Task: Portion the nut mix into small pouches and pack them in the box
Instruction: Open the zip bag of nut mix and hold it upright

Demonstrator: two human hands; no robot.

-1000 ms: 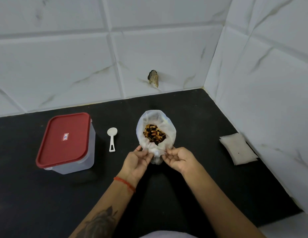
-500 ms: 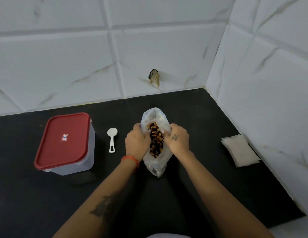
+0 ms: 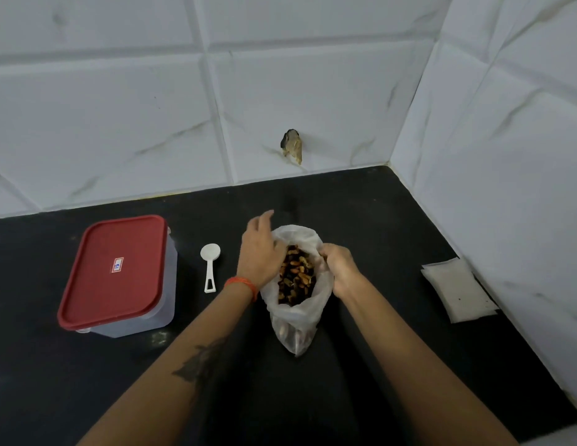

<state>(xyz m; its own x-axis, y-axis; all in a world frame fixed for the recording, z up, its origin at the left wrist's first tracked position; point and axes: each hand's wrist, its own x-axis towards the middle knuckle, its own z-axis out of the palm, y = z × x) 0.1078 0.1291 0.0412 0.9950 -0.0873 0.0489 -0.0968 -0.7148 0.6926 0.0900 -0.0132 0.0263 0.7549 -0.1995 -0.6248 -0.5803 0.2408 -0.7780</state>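
From my feed, the clear plastic bag [image 3: 295,320] of nut mix [image 3: 296,275] lies near the middle of the black desk [image 3: 393,239], its long axis running from me toward the back wall, closed bottom end nearest me and open mouth pointing away and up at the camera. My right hand [image 3: 340,268] is curled over the bag's right rim, pinching the plastic; its fingertips are tucked into the folds, so I can't make out exactly how they lie. My left hand [image 3: 260,252] sits against the left rim with its fingers relaxed and reaching past the mouth toward the wall; whether it actually grips the plastic I cannot tell, since the palm side is turned from me. The two hands are apart, one on each side of the opening, forearms coming in from the bottom edge where they are cut off. The lower part of the bag is cloudy, its contents hard to read. To the left lies a white scoop [image 3: 210,265], handle toward me, and further left the box [image 3: 119,278] with its red lid on. A flat stack of small pouches [image 3: 456,289] lies by the right wall.
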